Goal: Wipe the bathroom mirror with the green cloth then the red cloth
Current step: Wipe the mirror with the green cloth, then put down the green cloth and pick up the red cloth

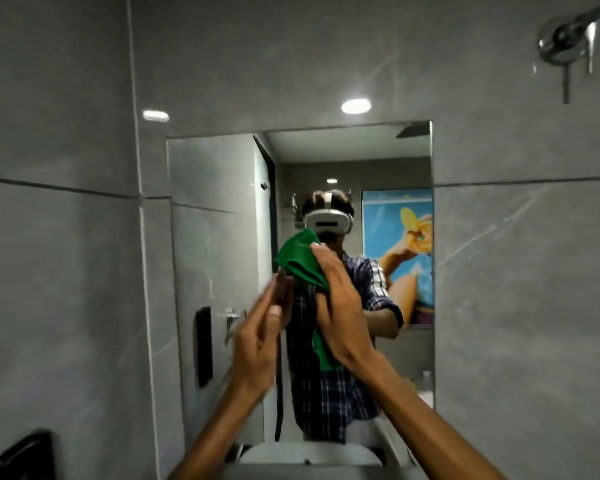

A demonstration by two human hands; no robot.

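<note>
The rectangular bathroom mirror hangs on the grey tiled wall straight ahead. My right hand is raised in front of its middle and grips the bunched green cloth, which pokes out above my fingers and hangs below my palm. Whether the cloth touches the glass I cannot tell. My left hand is raised just left of it, fingers straight and apart, holding nothing. No red cloth is in view.
A white basin rim lies below the mirror. A chrome wall fitting sticks out at the top right. A black object sits at the lower left. The mirror reflects a person, a door and a blue poster.
</note>
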